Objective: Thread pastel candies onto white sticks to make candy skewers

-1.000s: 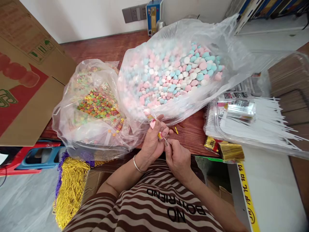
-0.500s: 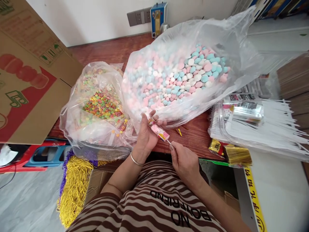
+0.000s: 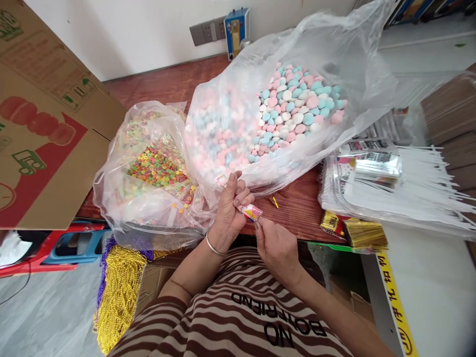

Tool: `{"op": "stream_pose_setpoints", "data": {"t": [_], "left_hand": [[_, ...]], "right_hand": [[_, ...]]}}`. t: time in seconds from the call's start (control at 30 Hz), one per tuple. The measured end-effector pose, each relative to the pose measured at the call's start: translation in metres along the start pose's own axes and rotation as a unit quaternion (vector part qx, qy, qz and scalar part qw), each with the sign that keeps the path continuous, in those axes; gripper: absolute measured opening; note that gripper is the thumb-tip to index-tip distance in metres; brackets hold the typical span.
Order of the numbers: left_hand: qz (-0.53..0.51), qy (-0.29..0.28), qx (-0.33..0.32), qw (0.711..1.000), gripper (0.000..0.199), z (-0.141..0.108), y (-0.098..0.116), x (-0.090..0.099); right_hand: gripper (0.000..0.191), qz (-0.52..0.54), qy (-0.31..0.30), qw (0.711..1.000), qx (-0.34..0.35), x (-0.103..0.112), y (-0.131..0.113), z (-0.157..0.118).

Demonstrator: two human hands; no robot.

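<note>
A small wrapped lollipop in a pink, white and yellow printed bag lies between my two hands, tilted down to the right. My left hand has its fingers curled round the upper part of it, thumb pointing up. A bit of printed wrapper shows beyond the left thumb. At the lower end my right hand pinches the lollipop's stick end; the stick itself is mostly hidden by the fingers. A gold twist tie lies on the dark red table close by.
Behind my hands, a large clear bag holds pink, blue and white candies; left of it, another bag holds small coloured rings. To the right are white sticks, printed bags and gold ties. A cardboard box stands left.
My right hand has moved up and left against the lollipop's lower end, covering the stick. My left fingers have curled in more, and a wrapper end now shows above the thumb.
</note>
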State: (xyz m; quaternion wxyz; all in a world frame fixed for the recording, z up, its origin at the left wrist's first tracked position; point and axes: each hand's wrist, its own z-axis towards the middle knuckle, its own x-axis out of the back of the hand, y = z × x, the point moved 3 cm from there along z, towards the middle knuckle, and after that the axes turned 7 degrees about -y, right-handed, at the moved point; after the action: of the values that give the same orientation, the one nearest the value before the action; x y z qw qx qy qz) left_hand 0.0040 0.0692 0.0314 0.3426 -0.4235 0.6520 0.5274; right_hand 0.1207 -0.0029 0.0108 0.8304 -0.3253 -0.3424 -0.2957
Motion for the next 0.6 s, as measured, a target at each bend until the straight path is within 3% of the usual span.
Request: {"op": "stream_pose_setpoints", "data": {"t": [0.27,0.5,0.6], "left_hand": [[0.016,-0.004,-0.026,1.0,0.021,0.002,0.012,0.0],[0.067,-0.049,0.011,0.996,0.032,-0.012,-0.017,-0.006],[0.071,-0.026,0.013,0.997,0.03,-0.009,-0.017,-0.003]], "right_hand": [[0.018,0.011,-0.022,1.0,0.013,0.007,0.002,0.002],[0.018,0.01,-0.007,1.0,0.003,0.001,-0.001,0.001],[0.017,0.067,-0.021,0.997,-0.024,0.008,0.003,0.004]]}}
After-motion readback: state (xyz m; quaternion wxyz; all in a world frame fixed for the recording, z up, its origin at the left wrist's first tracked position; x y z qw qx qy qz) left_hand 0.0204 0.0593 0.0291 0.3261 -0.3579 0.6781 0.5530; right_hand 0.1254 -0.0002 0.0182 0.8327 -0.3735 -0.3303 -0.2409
